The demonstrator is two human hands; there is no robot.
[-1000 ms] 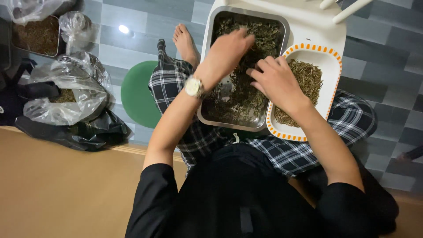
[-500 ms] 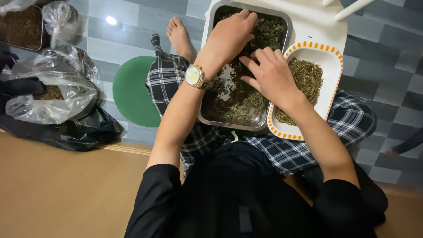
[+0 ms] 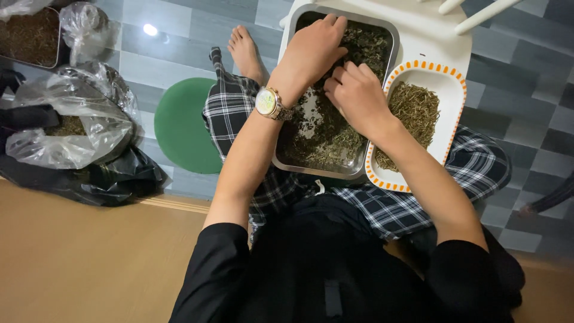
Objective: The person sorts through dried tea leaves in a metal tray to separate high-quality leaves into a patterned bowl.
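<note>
A rectangular metal tray (image 3: 350,173) of dark dried leaves rests on my lap. My left hand (image 3: 312,51), with a wristwatch, lies palm down on the leaves near the tray's far end, fingers spread. My right hand (image 3: 356,96) hovers over the tray's right side with its fingers curled together among the leaves; whether it pinches any is hidden. Beside the tray on the right sits a white dish with an orange-dotted rim (image 3: 453,119) that holds lighter dried stems.
A white stool or small table (image 3: 427,30) stands behind the tray. On the tiled floor to the left lie a green round lid (image 3: 182,125), clear plastic bags of dried plant matter (image 3: 66,125), a black bag (image 3: 119,179) and another tray (image 3: 27,36). My bare foot (image 3: 245,51) stretches forward.
My right hand has moved from the white dish's edge to over the metal tray, close to my left hand. The left hand has stayed on the leaves.
</note>
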